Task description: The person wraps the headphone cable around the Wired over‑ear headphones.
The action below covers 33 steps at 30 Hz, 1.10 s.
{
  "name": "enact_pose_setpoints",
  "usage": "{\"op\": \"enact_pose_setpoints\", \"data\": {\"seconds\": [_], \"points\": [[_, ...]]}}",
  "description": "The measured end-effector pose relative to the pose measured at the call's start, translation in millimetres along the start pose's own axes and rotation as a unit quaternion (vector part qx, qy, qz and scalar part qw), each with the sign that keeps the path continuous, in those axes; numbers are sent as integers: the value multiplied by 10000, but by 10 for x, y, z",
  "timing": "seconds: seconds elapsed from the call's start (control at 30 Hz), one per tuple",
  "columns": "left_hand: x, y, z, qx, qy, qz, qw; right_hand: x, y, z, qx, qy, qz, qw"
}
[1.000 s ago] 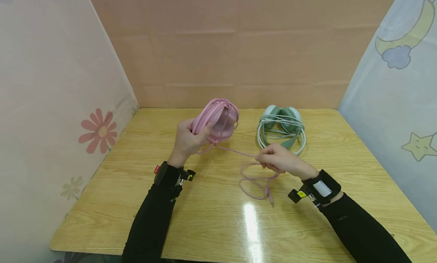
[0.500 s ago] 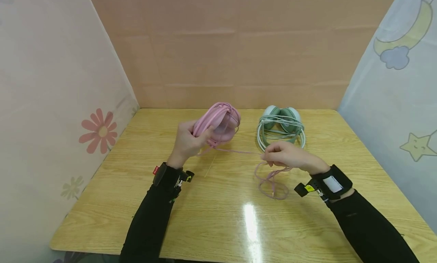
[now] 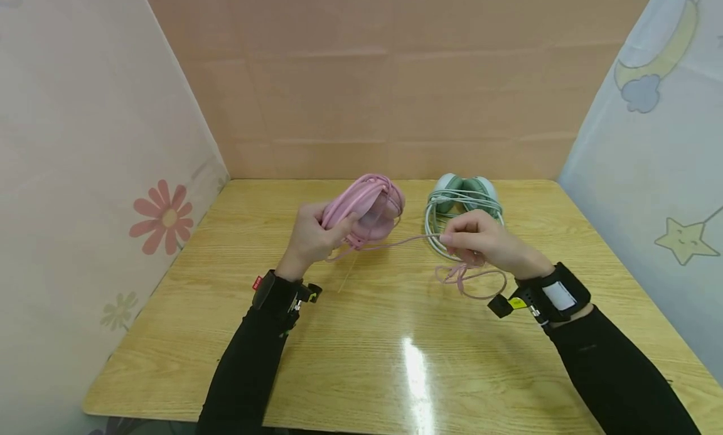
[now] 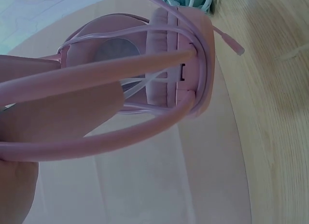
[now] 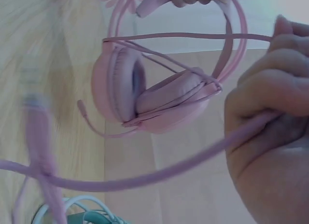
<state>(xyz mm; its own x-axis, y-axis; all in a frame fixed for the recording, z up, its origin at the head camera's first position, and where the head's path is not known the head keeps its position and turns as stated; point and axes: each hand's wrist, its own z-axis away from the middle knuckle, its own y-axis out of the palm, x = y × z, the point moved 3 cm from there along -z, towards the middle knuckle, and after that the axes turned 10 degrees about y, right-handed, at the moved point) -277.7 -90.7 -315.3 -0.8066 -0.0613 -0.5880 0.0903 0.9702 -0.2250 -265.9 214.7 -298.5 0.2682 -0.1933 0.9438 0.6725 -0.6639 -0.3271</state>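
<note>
My left hand (image 3: 316, 235) grips a pink headset (image 3: 377, 212) by its headband, holding it over the table. Cable loops cross the ear cups, and a small microphone boom (image 5: 83, 110) sticks out in the right wrist view. Between thumb and fingertips my right hand (image 3: 486, 243) pinches the headset's pink cable (image 3: 407, 241), which runs across from the headset. More of the cable passes through the curled fingers and hangs in loops below that hand. A blurred plug end (image 5: 38, 132) dangles close to the right wrist camera.
Behind my right hand a green headset (image 3: 477, 193) lies on the wooden table (image 3: 271, 359), its pale cable wound round it. A brown paper backdrop (image 3: 390, 96) stands at the back edge. Patterned cloths (image 3: 96, 171) hang at both sides.
My right hand has moved right and upward, drawing the pink cable along, and its loose loops have risen. The left hand and pink headset have shifted slightly right and down.
</note>
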Motion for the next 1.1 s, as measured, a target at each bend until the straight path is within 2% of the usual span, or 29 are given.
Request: {"op": "enact_pose_setpoints", "data": {"seconds": [0.23, 0.37, 0.5, 0.83, 1.1], "points": [[-29, 24, 31, 143, -69, 180, 9997, 158, -70, -19, -346, -455, -478, 9972], [-46, 39, 37, 213, -30, 328, 9992, 238, -93, -39, -448, -690, -467, 9955], [-69, 51, 35, 294, 70, 400, 9987, 307, -111, -59, -736, -868, -220, 9933], [-159, 79, 52, 404, -153, 737, 9963, 412, -203, -124, -1639, -385, 556, 9842], [-225, 83, 63, 527, -337, 943, 9936, 499, -282, -188, -2016, -379, 1129, 9722]]}}
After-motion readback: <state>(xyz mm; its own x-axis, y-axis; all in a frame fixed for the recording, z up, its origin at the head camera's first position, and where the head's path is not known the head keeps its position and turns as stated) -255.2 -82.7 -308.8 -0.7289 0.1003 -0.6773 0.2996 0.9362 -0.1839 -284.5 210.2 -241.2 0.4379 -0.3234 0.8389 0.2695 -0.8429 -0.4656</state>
